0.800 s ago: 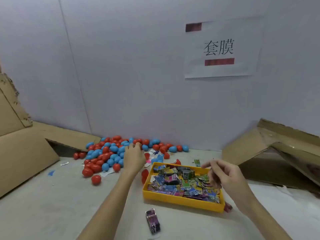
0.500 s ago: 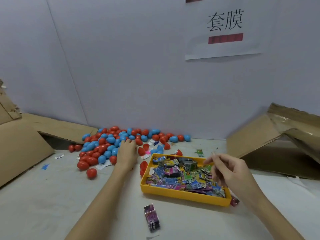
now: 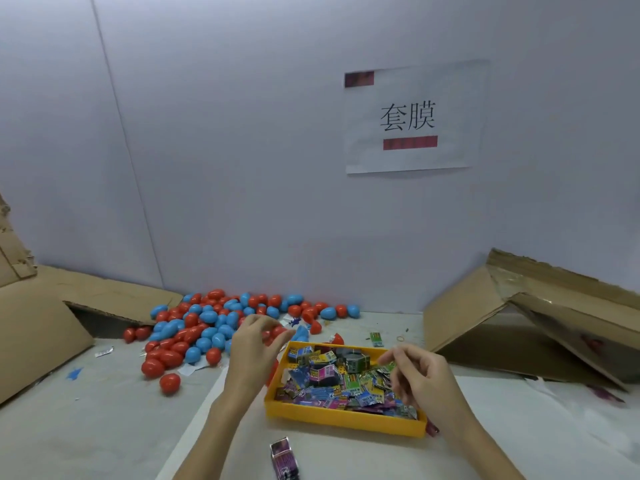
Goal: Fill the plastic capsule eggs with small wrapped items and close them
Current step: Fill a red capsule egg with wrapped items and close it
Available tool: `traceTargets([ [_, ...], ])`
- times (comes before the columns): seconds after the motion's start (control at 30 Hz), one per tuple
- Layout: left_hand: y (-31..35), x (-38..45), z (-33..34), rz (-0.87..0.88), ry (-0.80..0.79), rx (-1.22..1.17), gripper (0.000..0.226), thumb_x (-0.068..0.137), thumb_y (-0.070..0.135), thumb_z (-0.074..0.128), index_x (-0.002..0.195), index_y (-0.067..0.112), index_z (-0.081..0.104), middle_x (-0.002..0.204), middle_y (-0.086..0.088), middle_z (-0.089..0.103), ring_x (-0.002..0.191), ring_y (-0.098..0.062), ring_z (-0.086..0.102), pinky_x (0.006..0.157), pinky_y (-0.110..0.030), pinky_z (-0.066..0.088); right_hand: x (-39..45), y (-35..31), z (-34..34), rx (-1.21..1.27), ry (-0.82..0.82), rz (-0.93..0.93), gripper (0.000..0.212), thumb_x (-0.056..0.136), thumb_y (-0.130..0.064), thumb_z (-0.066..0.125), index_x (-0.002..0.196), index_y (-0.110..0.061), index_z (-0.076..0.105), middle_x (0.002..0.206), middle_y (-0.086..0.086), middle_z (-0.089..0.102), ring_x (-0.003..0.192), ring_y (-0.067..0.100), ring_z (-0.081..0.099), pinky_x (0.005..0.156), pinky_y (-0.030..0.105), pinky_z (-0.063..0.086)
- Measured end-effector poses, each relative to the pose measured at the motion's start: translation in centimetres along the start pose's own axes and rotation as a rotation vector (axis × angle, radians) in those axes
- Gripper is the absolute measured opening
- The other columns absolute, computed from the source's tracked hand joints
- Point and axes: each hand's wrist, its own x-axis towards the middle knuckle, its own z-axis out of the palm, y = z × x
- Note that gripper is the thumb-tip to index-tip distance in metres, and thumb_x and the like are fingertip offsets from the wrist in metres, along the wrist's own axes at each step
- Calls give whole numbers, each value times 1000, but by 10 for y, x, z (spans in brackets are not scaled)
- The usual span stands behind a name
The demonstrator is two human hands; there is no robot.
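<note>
The left hand point(image 3: 254, 344), fingers loosely curled and seemingly empty, hovered beside the egg pile point(image 3: 204, 327) lying just left of it; the right hand point(image 3: 415, 375), loosely curled, hung over the yellow tray point(image 3: 343, 419) of wrapped items point(image 3: 332, 386)

Single view, head-worn wide-angle camera. Position: above the near edge of the work table point(image 3: 104, 427), at the person's head. Facing: forward and slightly down, toward the white back wall point(image 3: 242, 133) and its paper sign point(image 3: 412, 116). Range: yellow tray point(image 3: 343, 419) close, at lower centre; both forearms enter from the bottom edge. Straight lines bow toward the frame edges. No second view.
</note>
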Motion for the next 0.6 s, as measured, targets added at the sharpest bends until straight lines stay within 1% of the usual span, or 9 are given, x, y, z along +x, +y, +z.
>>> traceTargets([
  [0.07,27,-19,-2,36,-8,-159,21,81,39,79,97,27,72,97,13,66,86,-4,65,72,-10,52,-1,-2,2,2,6,3,30,108,-18,47,96,-7,72,62,6,64,49,17,54,45,21,44],
  [0.17,58,-44,0,96,-81,-298,27,81,38,78,106,31,74,96,14,70,84,-9,68,73,-19,57,-5,-3,6,-9,-2,20,28,108,-21,47,101,-10,72,65,7,66,49,19,54,47,24,45],
  [0.23,69,-56,3,124,-164,-326,34,82,33,77,116,31,73,100,13,70,88,-11,68,77,-23,58,-10,-3,12,-22,0,27,22,107,-22,48,110,-18,70,71,8,69,52,20,57,48,24,46],
  [0.3,75,-63,7,162,-235,-355,41,82,30,77,123,31,69,104,17,70,95,-9,69,82,-21,57,-14,-4,19,-49,7,20,21,107,-23,50,120,-28,66,83,6,72,61,19,65,51,22,48],
  [0.37,78,-69,12,159,-266,-400,44,81,26,80,122,29,65,105,20,70,97,-8,70,84,-19,56,-18,-7,27,-64,-5,5,22,105,-27,53,123,-34,64,92,1,73,72,17,71,52,25,51],
  [0.4,79,-71,14,153,-281,-420,42,81,23,81,119,28,64,105,20,70,98,-8,71,85,-20,56,-19,-9,31,-67,-11,4,21,103,-33,56,122,-35,65,94,-3,74,77,16,73,53,27,53],
  [0.47,79,-73,17,178,-311,-428,39,83,16,81,117,27,65,108,19,70,101,-9,70,87,-23,57,-21,-12,39,-92,-1,17,24,97,-41,60,119,-37,66,95,-6,75,79,12,72,57,28,58],
  [0.53,79,-74,18,233,-316,-413,41,87,9,78,120,30,65,114,20,67,106,-10,68,88,-23,57,-23,-13,44,-75,22,29,19,99,-34,64,117,-37,66,96,-7,76,81,11,73,60,29,60],
  [0.6,78,-74,20,266,-302,-389,45,86,7,78,121,33,65,121,22,60,110,-10,66,88,-20,56,-23,-13,45,-29,41,59,20,99,-28,66,118,-33,65,97,-10,78,83,13,75,63,30,61],
])
